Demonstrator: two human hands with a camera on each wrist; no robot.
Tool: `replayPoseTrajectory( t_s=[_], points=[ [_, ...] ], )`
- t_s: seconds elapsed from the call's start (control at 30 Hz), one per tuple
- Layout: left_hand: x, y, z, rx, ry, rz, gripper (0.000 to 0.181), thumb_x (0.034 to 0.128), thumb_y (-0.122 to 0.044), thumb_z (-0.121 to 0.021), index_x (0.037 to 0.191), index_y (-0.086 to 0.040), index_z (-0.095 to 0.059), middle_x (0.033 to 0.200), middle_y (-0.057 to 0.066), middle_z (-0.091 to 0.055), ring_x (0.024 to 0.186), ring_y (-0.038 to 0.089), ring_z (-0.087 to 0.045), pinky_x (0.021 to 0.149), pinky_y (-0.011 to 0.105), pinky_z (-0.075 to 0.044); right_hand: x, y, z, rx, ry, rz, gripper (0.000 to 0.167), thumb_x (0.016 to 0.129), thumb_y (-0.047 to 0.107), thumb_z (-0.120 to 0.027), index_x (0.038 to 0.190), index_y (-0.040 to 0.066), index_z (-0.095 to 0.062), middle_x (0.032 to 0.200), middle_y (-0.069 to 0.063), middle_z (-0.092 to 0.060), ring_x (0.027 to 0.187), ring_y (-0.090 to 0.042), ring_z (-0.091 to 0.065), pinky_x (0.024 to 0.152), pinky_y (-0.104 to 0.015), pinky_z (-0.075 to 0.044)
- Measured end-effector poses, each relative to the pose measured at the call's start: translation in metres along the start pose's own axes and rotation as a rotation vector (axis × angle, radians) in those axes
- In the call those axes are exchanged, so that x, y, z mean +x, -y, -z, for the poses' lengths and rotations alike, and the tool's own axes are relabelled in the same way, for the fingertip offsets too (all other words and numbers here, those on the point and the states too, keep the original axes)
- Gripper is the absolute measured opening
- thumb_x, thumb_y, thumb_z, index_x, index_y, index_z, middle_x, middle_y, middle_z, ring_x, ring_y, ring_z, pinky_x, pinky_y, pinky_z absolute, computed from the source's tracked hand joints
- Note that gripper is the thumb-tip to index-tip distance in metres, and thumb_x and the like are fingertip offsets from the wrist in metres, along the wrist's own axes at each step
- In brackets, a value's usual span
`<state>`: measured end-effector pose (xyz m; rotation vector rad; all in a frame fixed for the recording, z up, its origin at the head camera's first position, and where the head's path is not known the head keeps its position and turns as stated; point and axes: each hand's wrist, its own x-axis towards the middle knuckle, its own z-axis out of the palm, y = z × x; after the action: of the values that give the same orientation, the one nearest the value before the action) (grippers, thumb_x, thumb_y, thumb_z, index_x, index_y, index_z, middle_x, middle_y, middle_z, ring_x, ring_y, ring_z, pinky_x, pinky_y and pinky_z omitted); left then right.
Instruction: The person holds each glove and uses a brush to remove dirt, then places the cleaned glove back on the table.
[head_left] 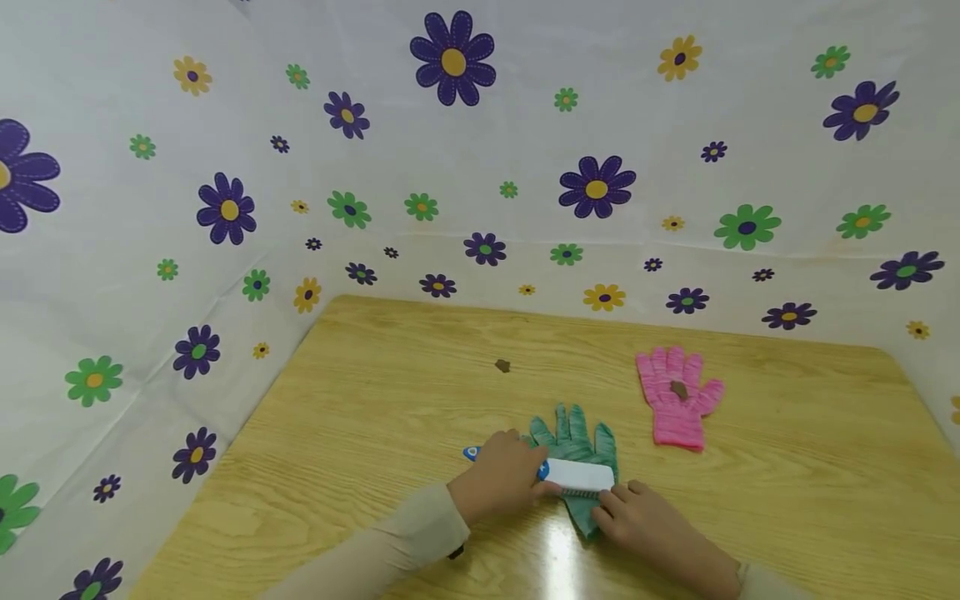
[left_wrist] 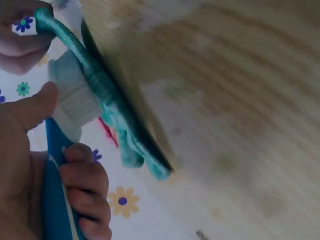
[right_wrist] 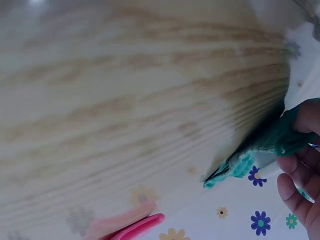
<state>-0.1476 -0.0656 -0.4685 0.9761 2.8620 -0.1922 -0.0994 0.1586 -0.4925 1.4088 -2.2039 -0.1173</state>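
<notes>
A green knit glove [head_left: 576, 437] lies on the wooden table with its fingers pointing away. Across it, my left hand [head_left: 501, 473] grips a scrubbing brush [head_left: 581, 476] by its blue handle [left_wrist: 59, 190]. In the left wrist view the white bristles [left_wrist: 80, 102] touch the glove's fabric, and the thumb lies along the brush head. My right hand [head_left: 648, 527] pinches the glove's cuff edge at the right. The right wrist view shows the green cloth [right_wrist: 265, 142] held slightly raised between thumb and fingers.
To the right lies a pink glove [head_left: 677, 425] with a brown patch [head_left: 678, 389] on its palm. A small brown piece [head_left: 502, 365] rests on the table [head_left: 390, 367] beyond the green glove. White flowered sheeting [head_left: 480, 158] hangs behind and to the left.
</notes>
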Motion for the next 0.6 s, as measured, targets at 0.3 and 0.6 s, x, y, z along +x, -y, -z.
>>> replayPoseTrajectory(
  t_s=[0.3, 0.6],
  points=[
    [0.008, 0.022, 0.006, 0.143, -0.158, 0.239, 0.047, 0.0874, -0.062, -0.046, 0.092, -0.016, -0.056, 0.074, 0.001, -0.062, 0.073, 0.018, -0.056, 0.072, 0.030, -0.048, -0.002, 0.005, -0.001, 0.018, 0.004, -0.002, 0.016, 0.067, 0.017, -0.070, 0.069, 0.016, -0.054, 0.065, 0.006, -0.046, 0.058, -0.008, -0.043, 0.055, -0.020, -0.033],
    [0.001, 0.005, 0.012, 0.075, -0.033, 0.096, 0.054, 0.0883, -0.063, -0.043, 0.110, -0.017, -0.059, 0.085, -0.001, -0.066, 0.080, 0.015, -0.057, 0.078, 0.029, -0.048, -0.002, 0.006, -0.001, 0.032, 0.094, -0.055, 0.018, 0.069, 0.018, -0.073, 0.071, 0.015, -0.056, 0.065, 0.005, -0.047, 0.059, -0.009, -0.045, 0.055, -0.021, -0.032]
  ],
)
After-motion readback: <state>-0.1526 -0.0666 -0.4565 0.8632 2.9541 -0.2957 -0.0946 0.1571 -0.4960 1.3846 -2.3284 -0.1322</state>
